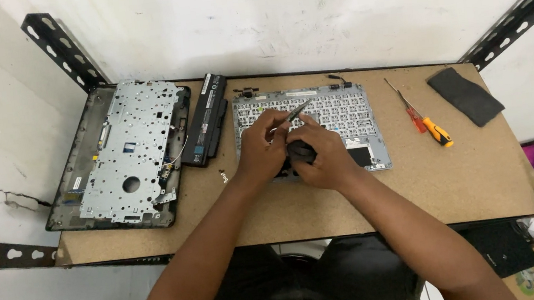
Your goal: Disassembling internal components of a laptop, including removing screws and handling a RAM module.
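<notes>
Both hands on a small black part over the laptop keyboard panel

R hand (325, 153) clamped on black part (301, 150); L hand (260, 151) pinches slim metal tool (295, 112) (tip aimed up-right), both atop keyboard panel (361, 115). Farther: battery (208, 120), metal chassis (128, 153) at left, orange screwdriver (432, 126) at right w/ dark cloth (465, 96).

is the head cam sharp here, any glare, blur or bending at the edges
Head view: even, soft light, no hard glare; faint shadows under the hands. The left hand and right hand are fairly sharp, as is the orange screwdriver. The thin tool in the left hand is slightly soft. Wide-angle bending shows in the table edge and the wall brackets.
</notes>
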